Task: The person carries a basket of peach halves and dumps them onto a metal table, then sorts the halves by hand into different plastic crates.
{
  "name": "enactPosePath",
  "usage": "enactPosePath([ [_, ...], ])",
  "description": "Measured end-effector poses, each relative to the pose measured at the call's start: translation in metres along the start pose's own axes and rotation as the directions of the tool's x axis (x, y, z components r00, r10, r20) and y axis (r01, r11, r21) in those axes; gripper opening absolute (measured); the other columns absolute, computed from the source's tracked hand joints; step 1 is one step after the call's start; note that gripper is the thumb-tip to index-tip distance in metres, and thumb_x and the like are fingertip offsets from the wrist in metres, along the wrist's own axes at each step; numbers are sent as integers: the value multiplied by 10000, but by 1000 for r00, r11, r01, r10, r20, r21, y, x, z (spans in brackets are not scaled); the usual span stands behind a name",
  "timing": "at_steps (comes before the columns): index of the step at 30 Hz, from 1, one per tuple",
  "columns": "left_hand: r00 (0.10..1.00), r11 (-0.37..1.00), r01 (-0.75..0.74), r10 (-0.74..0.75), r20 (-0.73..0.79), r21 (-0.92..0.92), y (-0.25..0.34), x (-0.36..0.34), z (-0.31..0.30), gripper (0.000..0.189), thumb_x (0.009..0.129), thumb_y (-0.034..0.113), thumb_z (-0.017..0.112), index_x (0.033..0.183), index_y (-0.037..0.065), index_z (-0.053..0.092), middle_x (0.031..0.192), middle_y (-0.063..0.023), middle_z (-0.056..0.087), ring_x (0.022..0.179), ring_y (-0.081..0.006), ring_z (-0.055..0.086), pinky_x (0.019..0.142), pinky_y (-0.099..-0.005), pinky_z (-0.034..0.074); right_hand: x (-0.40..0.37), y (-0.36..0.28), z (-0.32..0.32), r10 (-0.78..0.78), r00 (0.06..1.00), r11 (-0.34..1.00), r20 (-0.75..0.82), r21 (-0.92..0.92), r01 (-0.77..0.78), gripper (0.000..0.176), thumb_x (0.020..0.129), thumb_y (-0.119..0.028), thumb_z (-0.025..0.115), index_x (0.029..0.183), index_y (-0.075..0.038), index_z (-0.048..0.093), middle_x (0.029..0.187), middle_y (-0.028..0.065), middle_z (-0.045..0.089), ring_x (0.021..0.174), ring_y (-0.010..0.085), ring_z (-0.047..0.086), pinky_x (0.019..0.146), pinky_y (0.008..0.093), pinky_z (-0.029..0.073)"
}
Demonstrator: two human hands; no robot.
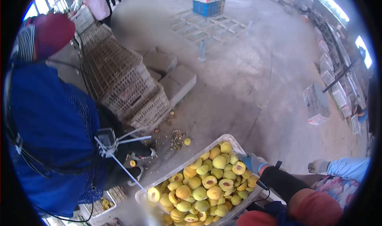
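A pale plastic crate [234, 141], heaped with yellow peaches [200, 193], fills the lower middle of the head view. Many of the peaches are cut in half, and some show reddish-brown hollows. My right hand [253, 163], in a blue-grey glove, grips the crate at its right edge; its fingers are partly hidden by the rim and fruit. Above that wrist is a black cuff [284, 185] with a cable, then a red sleeve. More red cloth [256, 218] shows at the bottom edge, but my left hand is not visible.
A person in a blue apron [47, 126] stands close at left, with white cords running toward the crate. Stacked crates [119, 75] rise behind. Peach scraps [178, 139] litter the floor. At right is another person's gloved hand [318, 166]; a lone crate [316, 103] stands farther off.
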State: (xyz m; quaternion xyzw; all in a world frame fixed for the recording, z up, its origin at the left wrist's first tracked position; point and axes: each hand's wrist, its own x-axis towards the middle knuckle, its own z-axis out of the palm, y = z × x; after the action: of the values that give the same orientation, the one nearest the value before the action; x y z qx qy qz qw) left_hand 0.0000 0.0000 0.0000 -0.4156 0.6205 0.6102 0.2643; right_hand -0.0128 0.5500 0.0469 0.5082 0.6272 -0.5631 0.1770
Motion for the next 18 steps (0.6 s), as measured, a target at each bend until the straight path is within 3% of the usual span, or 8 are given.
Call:
enactPosePath([
  [2,991,991,-119,115,72,62,60,55,32,793,935,774,491,1007,3,661,700,-111,664,539,-189,627,532,-306,561,2,-8,27,-24,998,1000,-50,11,24,461,948,-413,743,1149,2,736,935,26,729,799,102,601,736,302,513],
  [3,976,972,-210,202,80,104,139,18,83,793,935,774,491,1006,3,662,701,-111,665,540,-188,627,531,-305,560,-54,-77,-43,-12,1000,999,-13,34,13,477,948,-424,739,1149,8,734,932,31,730,800,106,603,738,306,515],
  [4,963,955,-259,244,117,142,186,22,119,793,936,774,490,1005,3,663,702,-110,665,541,-187,628,530,-305,559,-81,-68,-69,86,996,996,-8,-11,-86,486,948,-428,736,1151,14,731,933,36,733,807,112,608,742,313,520],
  [5,934,923,-346,320,160,171,225,31,160,793,936,774,490,1003,3,663,704,-110,666,542,-187,628,529,-304,557,-60,-68,-78,48,998,999,-28,-7,-49,496,948,-432,733,1153,19,728,934,42,736,815,117,614,746,321,526],
  [6,883,876,-458,428,196,149,269,37,216,793,936,774,490,1002,3,664,705,-109,666,542,-186,628,528,-303,556,11,-103,-74,-200,974,966,-106,143,214,504,952,-439,725,1154,22,727,933,45,736,817,119,615,749,329,529],
  [8,852,847,-504,456,256,169,318,12,275,793,937,774,489,1000,3,665,708,-108,667,544,-184,628,526,-302,553,-22,-80,-132,-160,958,964,-236,170,203,502,959,-440,712,1150,24,726,928,45,736,818,116,611,748,332,533],
  [12,774,774,-607,524,355,180,372,-33,383,793,937,774,488,995,3,667,714,-106,669,547,-181,629,522,-299,548,-19,-73,-173,-123,946,872,-300,423,247,497,985,-457,664,1127,16,728,921,39,730,778,108,622,704,312,536],
  [18,689,720,-680,563,457,138,402,-41,462,793,939,773,487,987,3,671,723,-104,673,552,-177,629,516,-295,540,20,-123,-252,-193,847,749,-495,483,453,324,1006,-335,683,1021,-15,734,834,-29,675,731,66,552,638,296,496],
])
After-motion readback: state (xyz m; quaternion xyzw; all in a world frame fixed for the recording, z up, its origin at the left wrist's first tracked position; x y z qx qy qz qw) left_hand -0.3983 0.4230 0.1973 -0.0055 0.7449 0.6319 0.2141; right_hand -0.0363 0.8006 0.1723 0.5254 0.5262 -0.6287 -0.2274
